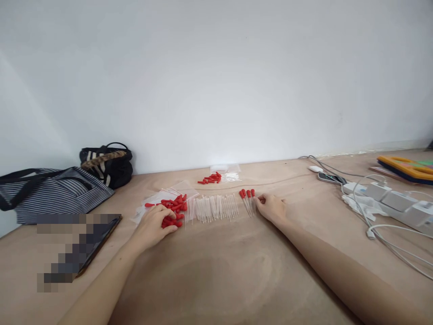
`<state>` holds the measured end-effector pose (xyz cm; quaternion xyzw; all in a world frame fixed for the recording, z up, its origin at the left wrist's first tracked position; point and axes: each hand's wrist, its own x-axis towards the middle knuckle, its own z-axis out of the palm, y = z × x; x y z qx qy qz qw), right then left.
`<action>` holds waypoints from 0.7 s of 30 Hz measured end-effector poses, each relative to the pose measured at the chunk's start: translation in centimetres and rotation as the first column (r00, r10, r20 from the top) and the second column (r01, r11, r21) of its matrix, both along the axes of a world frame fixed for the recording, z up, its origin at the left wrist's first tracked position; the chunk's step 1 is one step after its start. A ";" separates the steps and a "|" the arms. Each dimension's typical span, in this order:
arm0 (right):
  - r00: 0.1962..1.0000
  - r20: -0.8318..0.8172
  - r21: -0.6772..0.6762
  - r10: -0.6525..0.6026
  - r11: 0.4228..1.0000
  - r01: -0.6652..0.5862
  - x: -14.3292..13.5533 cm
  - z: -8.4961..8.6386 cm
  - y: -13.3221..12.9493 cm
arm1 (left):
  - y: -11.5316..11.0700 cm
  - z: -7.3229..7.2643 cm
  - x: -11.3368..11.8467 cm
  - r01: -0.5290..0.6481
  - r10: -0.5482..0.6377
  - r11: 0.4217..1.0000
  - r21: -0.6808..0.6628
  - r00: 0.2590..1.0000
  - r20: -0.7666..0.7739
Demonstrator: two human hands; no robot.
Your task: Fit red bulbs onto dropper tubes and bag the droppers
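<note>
My left hand [154, 224] rests over a heap of red rubber dropper bulbs [174, 205] at the left. Its thumb and fingers are apart, with bulbs lying in and beyond the gap. Right of the heap, many clear thin pipette tubes [216, 207] lie side by side in a row. Several droppers with red bulbs on their ends [248, 194] lie right of that row. Against the rightmost of them is my right hand [272, 207], its fingers drawn together. Whatever its fingertips may hold is hidden.
Behind the row are smaller red bulbs [211, 179] and a clear bag with thin tubes [232, 175]. Plastic bags [140, 210] lie under the heap. A phone [98, 243], striped bag [64, 189] and black bag [118, 169] are left; chargers and cables [399, 198] are right.
</note>
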<state>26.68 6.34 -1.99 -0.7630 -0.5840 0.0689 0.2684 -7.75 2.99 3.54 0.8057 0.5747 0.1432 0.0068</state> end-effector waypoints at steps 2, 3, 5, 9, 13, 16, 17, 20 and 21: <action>1.000 -0.002 0.046 0.013 0.999 -0.013 -0.2 0.2 -0.1 | 0.2 -0.2 -0.1 0.019 -0.019 1.000 0.009 1.000 0.002; 1.000 0.006 0.066 0.028 0.997 -0.028 -0.4 0.4 -0.2 | 0.2 -0.3 -0.1 0.042 -0.042 0.999 0.015 0.999 0.002; 0.996 0.048 0.070 0.074 0.995 -0.077 -1.2 0.9 -0.2 | 0.3 -0.4 0.0 0.096 -0.095 0.995 0.032 0.995 -0.016; 0.978 0.134 -0.037 0.163 0.987 -0.159 -3.3 1.9 0.2 | 0.3 -0.5 0.4 0.154 -0.145 0.985 0.075 0.983 -0.116; 0.972 0.147 -0.120 0.182 0.979 -0.165 -5.0 2.5 1.1 | 0.3 -0.6 0.5 0.191 -0.185 0.979 0.077 0.979 -0.081; 0.974 0.148 -0.188 0.171 0.972 -0.142 -6.0 2.9 2.1 | 0.2 -0.6 0.8 0.217 -0.225 0.970 0.105 0.972 0.066; 0.975 0.146 -0.212 0.166 0.968 -0.134 -6.2 3.0 2.4 | 0.0 -0.6 1.1 0.217 -0.232 0.968 0.122 0.965 0.122; 0.979 0.127 -0.278 0.162 0.953 -0.121 -6.6 3.2 3.3 | -0.6 -0.9 2.6 0.186 -0.215 0.975 0.123 0.930 0.298; 0.979 0.118 -0.298 0.164 0.947 -0.123 -6.7 3.3 3.5 | -0.9 -1.1 3.2 0.181 -0.203 0.979 0.094 0.910 0.362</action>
